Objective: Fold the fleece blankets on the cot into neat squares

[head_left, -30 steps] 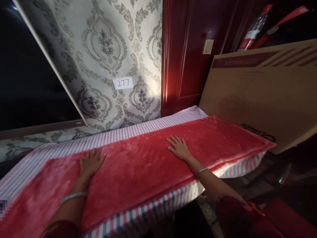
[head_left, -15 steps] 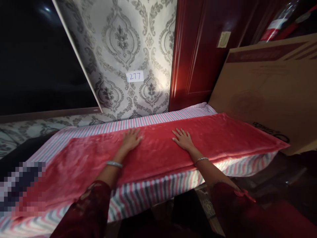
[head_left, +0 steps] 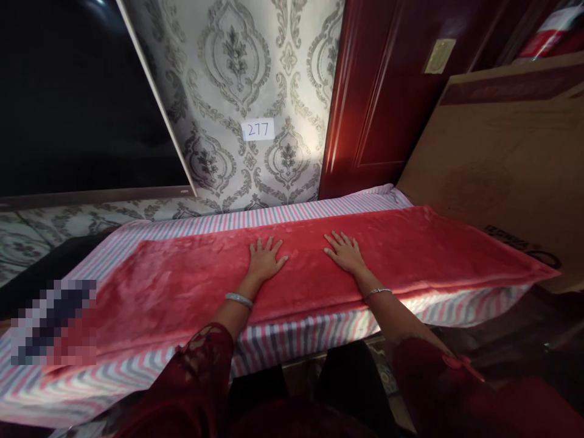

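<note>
A patterned grey wall [head_left: 232, 79] fills the far side, cut off at the top. The dark screen [head_left: 86, 103] at far left runs out of view at the top and left, and the red wooden panel [head_left: 387, 79] at far right also continues upward. The box [head_left: 497, 158] on the right is cropped, its dark lettering hard to read.

The bench itself is hidden under a striped cloth [head_left: 292, 347] that hangs down its near side. The blanket [head_left: 303, 283], red and folded flat into a long strip, lies lengthwise on top, with stripes showing beyond its far and near edges. A pixelated patch [head_left: 55, 322] conceals the near left end. The floor at near right is too dim to make out.

Both grips rest palm down near the blanket's middle, fingers spread and pinching nothing: the left grip [head_left: 265, 260] and the right grip [head_left: 347, 252] lie apart, with bare blanket between them. Each wrist wears a bangle, left [head_left: 239, 299] and right [head_left: 378, 293].

Only part of a bottle [head_left: 545, 36] shows at far right. On the wall, a card [head_left: 258, 129] reads 277.
</note>
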`<state>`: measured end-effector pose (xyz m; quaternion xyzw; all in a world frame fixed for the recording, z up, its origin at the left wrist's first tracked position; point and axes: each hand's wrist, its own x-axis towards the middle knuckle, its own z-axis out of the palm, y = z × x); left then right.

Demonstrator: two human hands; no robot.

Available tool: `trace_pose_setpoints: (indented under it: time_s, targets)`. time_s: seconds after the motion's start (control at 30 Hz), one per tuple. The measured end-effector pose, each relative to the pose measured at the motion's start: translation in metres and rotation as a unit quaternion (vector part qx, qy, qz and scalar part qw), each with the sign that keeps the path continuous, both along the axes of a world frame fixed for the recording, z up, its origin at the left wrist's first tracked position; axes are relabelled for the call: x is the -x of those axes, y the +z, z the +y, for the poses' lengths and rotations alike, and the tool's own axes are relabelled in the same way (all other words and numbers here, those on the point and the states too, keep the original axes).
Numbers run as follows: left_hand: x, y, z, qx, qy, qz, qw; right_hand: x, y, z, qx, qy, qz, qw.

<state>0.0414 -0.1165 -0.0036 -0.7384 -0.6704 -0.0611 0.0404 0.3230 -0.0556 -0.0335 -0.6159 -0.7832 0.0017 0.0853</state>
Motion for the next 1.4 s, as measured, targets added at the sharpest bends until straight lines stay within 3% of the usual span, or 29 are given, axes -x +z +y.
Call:
trace_pose_setpoints:
  time_s: [0.43,0.53,0.63,0.73,0.83,0.93,1.1,1.4]
  targets:
    - [0.002,-0.004,0.004,-0.017,-0.001,-0.016,1.0,0.0,0.002,0.0,-0.001,-0.002,-0.005,1.0]
    - [0.002,-0.005,0.003,-0.023,0.0,-0.013,1.0,0.002,0.012,0.001,0.033,-0.01,0.005,0.999]
    - [0.002,-0.005,0.003,-0.024,0.0,-0.012,1.0,0.023,0.033,0.003,0.038,-0.014,0.026,0.999]
    - [0.002,-0.005,0.003,-0.023,0.0,-0.009,1.0,0.062,0.047,0.006,-0.004,0.041,0.044,0.998]
    - [0.003,-0.005,0.003,-0.025,-0.001,-0.011,1.0,0.098,0.042,0.01,0.011,0.062,0.05,0.997]
    - [0.004,-0.007,0.003,-0.03,-0.003,-0.014,0.999,0.112,0.027,0.012,0.023,0.055,0.052,0.997]
    - [0.004,-0.008,0.004,-0.033,-0.005,-0.014,0.999,0.107,0.016,0.013,0.012,0.057,0.059,0.997]
    - [0.002,0.001,0.007,-0.02,0.004,0.026,0.999,0.105,0.026,0.008,0.015,0.071,0.09,0.993]
